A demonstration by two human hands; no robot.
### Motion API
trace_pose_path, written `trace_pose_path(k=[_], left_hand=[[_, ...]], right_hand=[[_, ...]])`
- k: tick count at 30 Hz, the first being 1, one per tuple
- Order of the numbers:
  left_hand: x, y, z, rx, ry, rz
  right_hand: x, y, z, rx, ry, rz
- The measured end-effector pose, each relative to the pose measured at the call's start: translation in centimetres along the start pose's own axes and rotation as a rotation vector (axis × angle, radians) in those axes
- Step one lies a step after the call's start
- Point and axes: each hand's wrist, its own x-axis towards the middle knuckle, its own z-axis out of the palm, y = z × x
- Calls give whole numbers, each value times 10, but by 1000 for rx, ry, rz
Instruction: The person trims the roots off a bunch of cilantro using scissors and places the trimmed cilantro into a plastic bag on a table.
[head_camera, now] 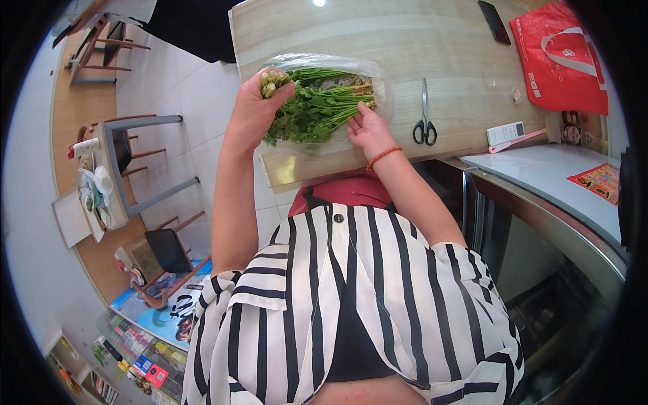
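Observation:
A heap of leafy green herbs that looks like coriander (324, 109) lies in a clear plastic bag (324, 62) on the wooden table. My left hand (263, 109) is closed around a bundle of stems (275, 82), their pale ends facing up above the thumb. Below that fist, leaves hang against the heap. At the root end of the heap is my right hand (368, 126), palm partly up, fingertips by the roots (368, 90). Its fingers are apart, and I see nothing held in them. Black-handled scissors (424, 114) rest to the right of the bag, blades pointing away from me.
A black phone (494, 22) and a red bag (559, 61) lie at the far right of the table (445, 45). A white remote control (505, 132) sits near a white counter (547, 167). Chairs (167, 253) stand to the left. Dark clothing (195, 28) shows at the far left corner.

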Motion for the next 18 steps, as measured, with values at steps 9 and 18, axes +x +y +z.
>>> trace_pose_path(k=[9, 18], left_hand=[[2, -2, -3, -69, 75, 37], [10, -2, 1, -48, 81, 28]], right_hand=[[0, -3, -11, 24, 103, -9], [-38, -17, -13, -314, -128, -64]])
